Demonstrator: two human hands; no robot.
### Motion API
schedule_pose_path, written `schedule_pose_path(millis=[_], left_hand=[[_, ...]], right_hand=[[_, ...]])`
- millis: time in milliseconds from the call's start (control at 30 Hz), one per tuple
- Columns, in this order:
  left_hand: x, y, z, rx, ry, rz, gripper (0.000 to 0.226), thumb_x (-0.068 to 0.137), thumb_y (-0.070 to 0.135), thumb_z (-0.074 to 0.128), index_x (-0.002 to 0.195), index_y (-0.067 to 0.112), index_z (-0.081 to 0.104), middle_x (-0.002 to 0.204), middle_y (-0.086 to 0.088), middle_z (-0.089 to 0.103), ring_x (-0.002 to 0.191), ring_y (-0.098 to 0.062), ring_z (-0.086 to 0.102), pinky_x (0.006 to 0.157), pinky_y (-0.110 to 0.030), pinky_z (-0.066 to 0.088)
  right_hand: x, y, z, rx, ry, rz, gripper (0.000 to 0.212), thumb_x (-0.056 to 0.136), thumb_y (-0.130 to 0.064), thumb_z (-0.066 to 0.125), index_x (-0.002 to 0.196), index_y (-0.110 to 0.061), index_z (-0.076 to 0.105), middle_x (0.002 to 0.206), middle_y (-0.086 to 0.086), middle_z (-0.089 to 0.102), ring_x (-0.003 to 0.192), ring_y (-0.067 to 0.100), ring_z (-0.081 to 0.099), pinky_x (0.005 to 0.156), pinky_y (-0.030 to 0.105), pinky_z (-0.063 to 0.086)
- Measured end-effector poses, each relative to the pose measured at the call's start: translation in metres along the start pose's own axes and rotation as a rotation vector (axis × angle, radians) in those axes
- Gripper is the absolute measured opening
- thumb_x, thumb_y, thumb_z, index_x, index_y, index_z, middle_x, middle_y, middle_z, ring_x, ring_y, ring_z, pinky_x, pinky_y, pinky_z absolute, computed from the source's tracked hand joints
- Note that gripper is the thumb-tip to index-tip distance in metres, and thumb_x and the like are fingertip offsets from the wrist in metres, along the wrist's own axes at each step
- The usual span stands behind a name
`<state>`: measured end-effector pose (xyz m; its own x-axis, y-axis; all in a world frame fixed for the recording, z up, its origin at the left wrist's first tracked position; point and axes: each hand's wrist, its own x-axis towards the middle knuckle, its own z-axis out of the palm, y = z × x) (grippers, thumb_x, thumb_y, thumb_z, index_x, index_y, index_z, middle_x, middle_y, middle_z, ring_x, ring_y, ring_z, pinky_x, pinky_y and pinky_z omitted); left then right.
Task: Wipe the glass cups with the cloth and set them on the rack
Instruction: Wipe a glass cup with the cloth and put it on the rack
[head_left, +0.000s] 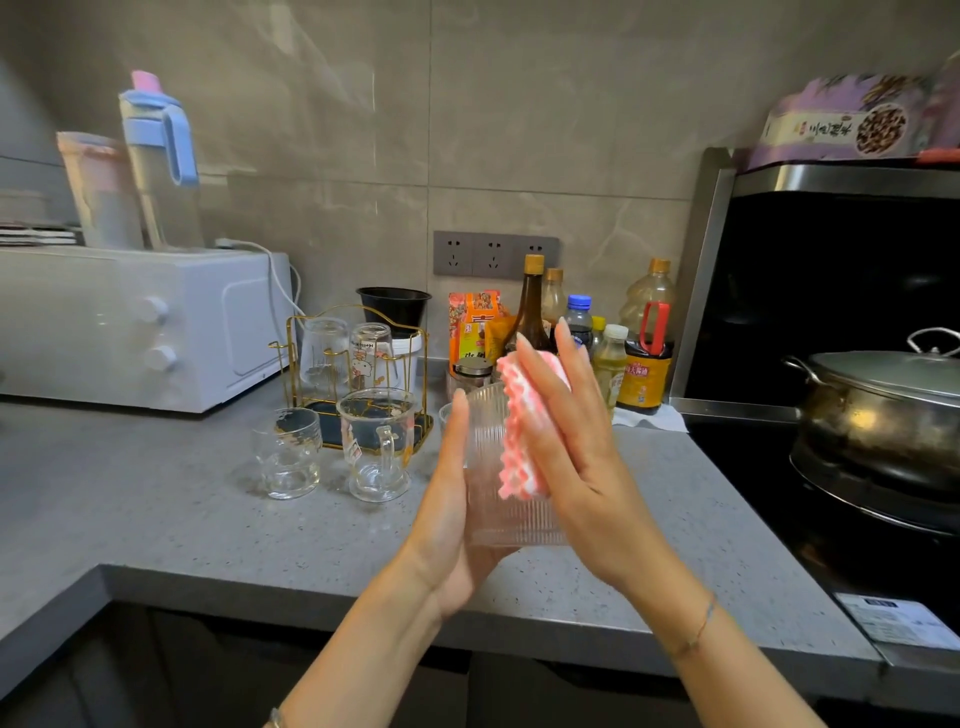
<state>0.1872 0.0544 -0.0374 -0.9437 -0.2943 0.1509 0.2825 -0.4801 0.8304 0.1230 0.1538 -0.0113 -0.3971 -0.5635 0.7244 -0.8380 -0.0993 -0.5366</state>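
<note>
Ribbed glass cup sandwiched between left hand, fingers straight, and right hand, flat on pink cloth; printed cup, lettering illegible.

One wide-angle view, worn on the head.
Looks forward and down across the counter from close above its near edge, facing the tiled wall behind.

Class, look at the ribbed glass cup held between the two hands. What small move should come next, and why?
Probably slide the pink-and-white cloth down the ribbed clear glass cup. The right hand presses it on the cup's upper part only, and the left hand steadies the cup.
</note>
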Motion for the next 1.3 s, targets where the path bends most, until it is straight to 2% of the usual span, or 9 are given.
schedule_pose_path(millis=[133, 233, 300, 433, 533, 800, 1000, 1100, 1300], left_hand=[[-0.001, 0.002, 0.002, 0.012, -0.011, 0.026, 0.06, 0.084, 0.064, 0.044, 0.119, 0.022, 0.068, 0.117, -0.006, 0.071, 0.111, -0.021, 0.067, 0.099, -0.043, 0.047], [0.002, 0.005, -0.002, -0.03, -0.008, 0.01, 0.068, 0.082, 0.071, 0.043, 0.106, 0.014, 0.072, 0.095, -0.007, 0.075, 0.086, -0.021, 0.073, 0.08, -0.036, 0.055], [0.004, 0.006, -0.005, -0.085, -0.016, -0.027, 0.077, 0.078, 0.077, 0.044, 0.104, 0.01, 0.073, 0.09, -0.01, 0.074, 0.08, -0.023, 0.072, 0.079, -0.037, 0.052], [0.006, 0.003, -0.007, -0.115, -0.028, -0.06, 0.083, 0.077, 0.077, 0.047, 0.12, 0.008, 0.066, 0.101, -0.011, 0.071, 0.092, -0.024, 0.069, 0.088, -0.038, 0.051], [0.004, -0.002, -0.005, -0.105, -0.04, -0.064, 0.068, 0.086, 0.068, 0.04, 0.103, 0.014, 0.077, 0.105, -0.01, 0.073, 0.094, -0.022, 0.071, 0.077, -0.033, 0.058], [0.004, -0.011, -0.004, -0.103, -0.019, -0.072, 0.063, 0.088, 0.067, 0.043, 0.127, 0.023, 0.064, 0.13, -0.012, 0.063, 0.119, -0.028, 0.06, 0.1, -0.045, 0.045], [0.011, -0.007, -0.006, -0.175, 0.04, -0.031, 0.069, 0.086, 0.07, 0.04, 0.109, 0.016, 0.076, 0.11, -0.009, 0.073, 0.096, -0.022, 0.071, 0.079, -0.036, 0.054], [0.015, -0.003, -0.007, -0.163, 0.062, -0.006, 0.074, 0.082, 0.075, 0.042, 0.11, 0.014, 0.073, 0.105, -0.01, 0.073, 0.093, -0.024, 0.071, 0.083, -0.038, 0.053], [0.012, -0.006, -0.006, -0.175, -0.004, -0.022, 0.062, 0.083, 0.067, 0.046, 0.09, 0.016, 0.08, 0.097, -0.009, 0.074, 0.086, -0.023, 0.072, 0.08, -0.037, 0.054]], right_hand=[[-0.019, -0.002, 0.008, 0.016, 0.001, -0.037, 0.047, 0.101, -0.036, 0.031, 0.146, -0.044, 0.023, 0.156, -0.028, -0.005, 0.145, 0.001, -0.013, 0.114, 0.029, 0.004], [-0.039, -0.005, 0.017, -0.007, -0.059, -0.054, 0.048, 0.098, -0.044, 0.028, 0.146, -0.046, 0.022, 0.157, -0.026, -0.005, 0.145, 0.004, -0.014, 0.114, 0.018, -0.001], [-0.052, -0.006, 0.023, -0.062, -0.098, -0.069, 0.049, 0.098, -0.047, 0.026, 0.145, -0.049, 0.017, 0.156, -0.027, -0.006, 0.145, 0.005, -0.015, 0.113, 0.014, -0.004], [-0.053, -0.004, 0.021, -0.11, -0.088, -0.086, 0.046, 0.099, -0.049, 0.024, 0.145, -0.049, 0.022, 0.157, -0.025, 0.0, 0.147, 0.009, -0.012, 0.117, 0.02, -0.003], [-0.038, -0.001, 0.014, -0.083, -0.042, -0.068, 0.046, 0.098, -0.046, 0.028, 0.144, -0.048, 0.026, 0.157, -0.025, -0.001, 0.146, 0.007, -0.015, 0.115, 0.027, -0.001], [-0.002, 0.01, -0.008, 0.062, -0.009, 0.087, 0.048, 0.097, -0.043, 0.033, 0.144, -0.049, 0.024, 0.154, -0.033, -0.001, 0.142, -0.008, -0.007, 0.119, 0.04, 0.008], [-0.034, 0.005, 0.012, 0.044, -0.052, 0.032, 0.05, 0.096, -0.048, 0.028, 0.145, -0.046, 0.023, 0.155, -0.031, -0.005, 0.144, -0.002, -0.014, 0.112, 0.024, 0.001], [-0.052, -0.001, 0.02, 0.025, -0.085, 0.015, 0.05, 0.094, -0.054, 0.026, 0.144, -0.053, 0.018, 0.153, -0.033, -0.008, 0.143, -0.002, -0.016, 0.108, 0.016, 0.0], [-0.05, 0.002, 0.019, -0.005, -0.06, -0.003, 0.048, 0.096, -0.049, 0.027, 0.142, -0.055, 0.018, 0.155, -0.03, -0.006, 0.144, 0.001, -0.016, 0.11, 0.021, 0.001]])
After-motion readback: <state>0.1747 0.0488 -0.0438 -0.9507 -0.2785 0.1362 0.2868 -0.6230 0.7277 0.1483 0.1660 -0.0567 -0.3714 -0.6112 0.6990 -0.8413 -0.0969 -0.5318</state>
